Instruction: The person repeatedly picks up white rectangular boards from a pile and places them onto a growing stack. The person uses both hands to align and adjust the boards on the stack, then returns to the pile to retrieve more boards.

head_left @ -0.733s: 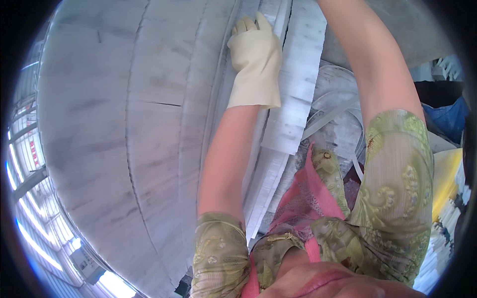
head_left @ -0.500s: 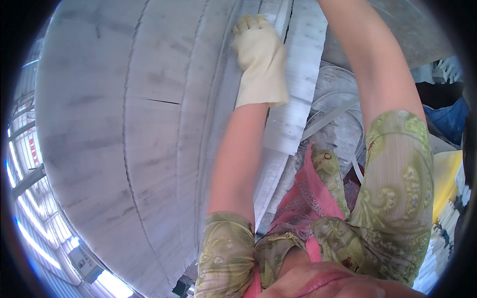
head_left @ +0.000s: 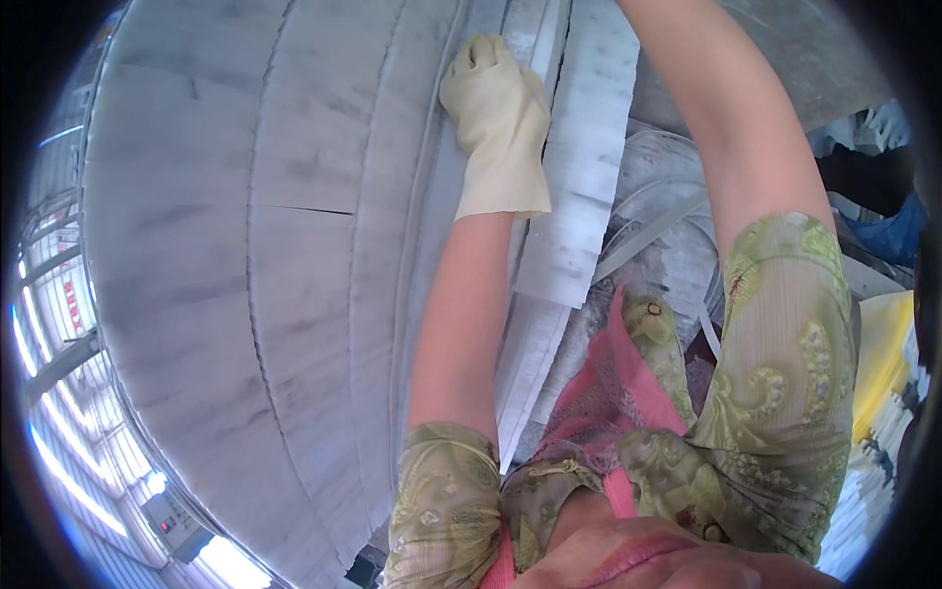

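My left hand, in a cream rubber glove, rests on the long narrow strips at the right side of a stack of grey-white, dark-streaked slabs. Its fingers look curled, with their tips turned down out of sight; what they hold, if anything, is hidden. A pale slab with a ragged edge lies just right of the glove. My bare right forearm reaches up past the top edge of the view, so the right hand is not seen.
White straps lie looped on a scuffed surface between my arms. A grey flat surface is at the upper right. Dark and blue cloth and a yellow sheet stand at the right. One slab has a crack.
My left hand has shifted slightly left over the strips, and its fingers look more curled. My right forearm has moved a little left.
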Demonstrator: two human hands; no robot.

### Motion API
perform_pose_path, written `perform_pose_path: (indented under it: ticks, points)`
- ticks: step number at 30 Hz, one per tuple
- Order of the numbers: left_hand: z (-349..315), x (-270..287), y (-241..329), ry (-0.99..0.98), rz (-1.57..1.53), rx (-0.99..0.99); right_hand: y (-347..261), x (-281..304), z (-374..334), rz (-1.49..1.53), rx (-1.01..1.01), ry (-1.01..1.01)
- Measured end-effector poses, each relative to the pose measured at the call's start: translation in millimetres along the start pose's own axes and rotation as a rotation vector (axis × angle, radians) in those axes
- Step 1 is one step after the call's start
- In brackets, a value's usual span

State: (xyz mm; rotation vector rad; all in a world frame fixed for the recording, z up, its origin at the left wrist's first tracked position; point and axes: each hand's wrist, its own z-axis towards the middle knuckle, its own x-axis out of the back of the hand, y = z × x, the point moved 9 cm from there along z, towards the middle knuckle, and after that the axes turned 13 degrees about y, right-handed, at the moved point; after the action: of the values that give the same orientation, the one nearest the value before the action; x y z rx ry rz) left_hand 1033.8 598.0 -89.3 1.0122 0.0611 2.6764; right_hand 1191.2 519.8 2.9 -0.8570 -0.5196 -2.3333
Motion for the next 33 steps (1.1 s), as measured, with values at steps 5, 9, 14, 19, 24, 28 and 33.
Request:
perform_pose_path:
  ticks: [5, 9, 14, 19, 24, 28, 33]
  points:
    - [8, 6, 5, 0.039, -0.005, -0.036, -2, 92, -33, -0.008, 0.212, 0.356]
    - [11, 9, 2, 0.041, 0.015, -0.033, 53, 140, -180, 0.377, -0.696, 0.398]
    - [12, -1, -9, -0.059, 0.0, -0.006, -86, 239, -540, 0.246, -1.378, -0.208]
    - [-34, 41, 3, -0.197, 0.052, -0.009, -321, 438, -836, 0.08, -1.634, -0.988]
    - [-204, 230, 89, -0.24, -0.518, 0.166, -439, 453, -971, 0.4, -1.096, -1.321]
    - [-362, 371, 146, -0.466, -0.765, 0.393, -410, 459, -984, 0.119, -1.125, -1.105]
    - [-485, 478, 134, -0.537, -0.62, 0.731, -449, 520, -990, 0.288, -1.72, -1.034]
